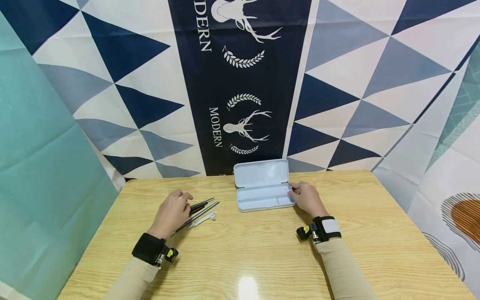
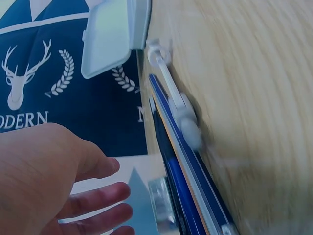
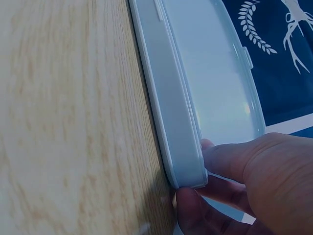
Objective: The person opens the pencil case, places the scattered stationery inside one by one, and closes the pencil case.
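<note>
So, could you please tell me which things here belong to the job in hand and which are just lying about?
In hand:
- case, lid open, right hand holding its end
- pens under the left hand
- white clip beside the pens

Lying about:
- table
- backdrop cloth

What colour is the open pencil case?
Pale blue-white all over; the pencil case shows best in the head view.

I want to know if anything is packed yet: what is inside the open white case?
The pencil case lies open, its divided tray showing no items. The right hand grips its right end and covers that corner. The pens lie on the table by the left hand.
</note>
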{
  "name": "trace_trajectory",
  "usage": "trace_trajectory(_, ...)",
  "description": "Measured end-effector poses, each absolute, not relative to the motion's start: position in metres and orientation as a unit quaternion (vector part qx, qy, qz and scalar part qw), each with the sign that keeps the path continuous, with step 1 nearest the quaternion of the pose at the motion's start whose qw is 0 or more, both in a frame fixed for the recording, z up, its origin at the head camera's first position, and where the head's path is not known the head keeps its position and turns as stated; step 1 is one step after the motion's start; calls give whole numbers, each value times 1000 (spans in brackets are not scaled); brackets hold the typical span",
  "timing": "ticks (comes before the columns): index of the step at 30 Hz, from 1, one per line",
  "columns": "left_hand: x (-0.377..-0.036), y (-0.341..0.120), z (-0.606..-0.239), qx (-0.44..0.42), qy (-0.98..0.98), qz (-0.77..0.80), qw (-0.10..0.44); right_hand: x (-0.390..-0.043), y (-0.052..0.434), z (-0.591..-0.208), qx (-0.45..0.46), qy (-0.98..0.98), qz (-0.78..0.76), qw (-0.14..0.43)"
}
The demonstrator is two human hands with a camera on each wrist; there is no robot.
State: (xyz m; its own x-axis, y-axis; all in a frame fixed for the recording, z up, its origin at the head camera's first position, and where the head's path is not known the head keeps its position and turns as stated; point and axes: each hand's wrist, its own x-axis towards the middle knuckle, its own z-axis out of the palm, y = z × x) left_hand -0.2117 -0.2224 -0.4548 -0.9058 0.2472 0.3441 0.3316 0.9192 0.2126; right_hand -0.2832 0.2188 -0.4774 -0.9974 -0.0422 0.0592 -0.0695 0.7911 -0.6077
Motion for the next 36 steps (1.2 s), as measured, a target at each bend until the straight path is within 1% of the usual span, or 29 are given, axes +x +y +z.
trace_trajectory(10, -203, -249, -456, -126, -972, -142, 138, -285, 220, -479, 27, -946, 321, 21)
trace_trajectory(22, -197, -279, -448, -96, -975, -139, 141, -283, 220, -478, 32, -945, 325, 22)
trace_trajectory(27, -197, -284, -448, -107, -974, -149, 132, -283, 220, -476, 32, -945, 324, 22)
trace_trajectory(30, -198, -285, -449, -115, -975, -154, 115, -283, 220, -477, 29, -945, 325, 20)
trace_trajectory(36, -201, -289, -449, -111, -977, -171, 59, -283, 219, -479, 26, -945, 327, 20)
